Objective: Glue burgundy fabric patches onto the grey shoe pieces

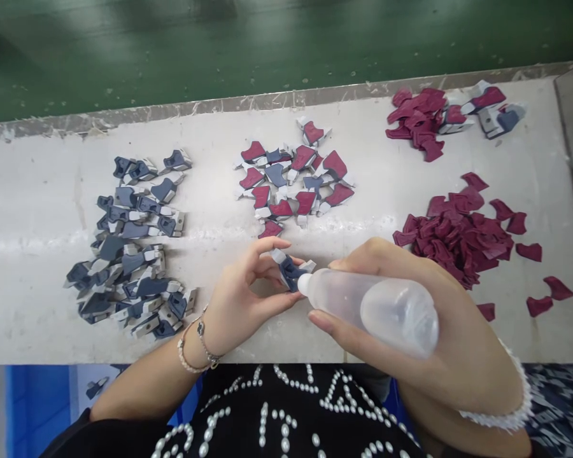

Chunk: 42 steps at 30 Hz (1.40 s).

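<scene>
the left hand (239, 286) pinches a navy fabric piece (289, 270) between thumb and fingertips, just above the white bench (42, 210); the right hand (386, 318) wraps a translucent squeeze bottle (372, 305), its tip at the piece; a heap of navy pieces (128, 245) lies left, maroon-topped pieces (291, 178) ahead, loose maroon cutouts (453, 232) right

We find the small blue-grey fabric piece (289, 270) partly hidden behind the clear plastic squeeze bottle (386, 312), the blurred dark green conveyor belt (286, 44) cut off by the top edge, and a small grey object (97, 387) too blurred to identify.
</scene>
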Motion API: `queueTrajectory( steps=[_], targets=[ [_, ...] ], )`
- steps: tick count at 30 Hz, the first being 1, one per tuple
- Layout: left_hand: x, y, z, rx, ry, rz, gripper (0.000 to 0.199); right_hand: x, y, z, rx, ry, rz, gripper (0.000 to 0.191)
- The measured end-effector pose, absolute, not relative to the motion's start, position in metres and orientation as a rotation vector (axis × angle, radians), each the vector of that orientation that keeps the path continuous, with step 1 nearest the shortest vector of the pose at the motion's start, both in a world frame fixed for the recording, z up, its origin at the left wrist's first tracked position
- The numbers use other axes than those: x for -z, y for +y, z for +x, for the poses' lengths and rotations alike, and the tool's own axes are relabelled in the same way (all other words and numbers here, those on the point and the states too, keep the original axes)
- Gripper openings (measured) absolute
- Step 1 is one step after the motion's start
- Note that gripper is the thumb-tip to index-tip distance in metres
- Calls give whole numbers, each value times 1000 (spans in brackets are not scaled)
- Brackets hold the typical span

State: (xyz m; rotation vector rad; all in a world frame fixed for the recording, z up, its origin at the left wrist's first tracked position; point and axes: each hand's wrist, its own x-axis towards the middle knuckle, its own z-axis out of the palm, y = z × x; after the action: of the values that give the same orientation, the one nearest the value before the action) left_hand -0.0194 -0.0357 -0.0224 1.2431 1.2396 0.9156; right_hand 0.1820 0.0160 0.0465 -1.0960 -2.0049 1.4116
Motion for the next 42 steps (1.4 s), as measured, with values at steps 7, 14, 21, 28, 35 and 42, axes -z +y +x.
queueTrajectory(
  steps=[7, 14, 21, 28, 35, 42],
  targets=[
    [21, -37, -20, -882, 1254, 1263, 59, -45, 15, 180, -1389, -1976, -1091, 15],
    [21, -37, -19, -891, 1243, 1267, 60, -44, 16, 181, -1376, -1960, -1078, 17],
    [23, -37, -18, -924, 1239, 1259, 62, -44, 18, 180, -1373, -1959, -1093, 17],
    [24, -36, -20, -983, 1253, 1231, 64, -46, 16, 183, -1455, -1954, -1094, 19],
    [25, -37, -21, -995, 1305, 1285, 65, -45, 19, 181, -1460, -2008, -1075, 19],
    [27, -41, -21, -972, 1481, 1473, 61, -45, 17, 183, -1370, -2040, -1097, 18]
  ],
)
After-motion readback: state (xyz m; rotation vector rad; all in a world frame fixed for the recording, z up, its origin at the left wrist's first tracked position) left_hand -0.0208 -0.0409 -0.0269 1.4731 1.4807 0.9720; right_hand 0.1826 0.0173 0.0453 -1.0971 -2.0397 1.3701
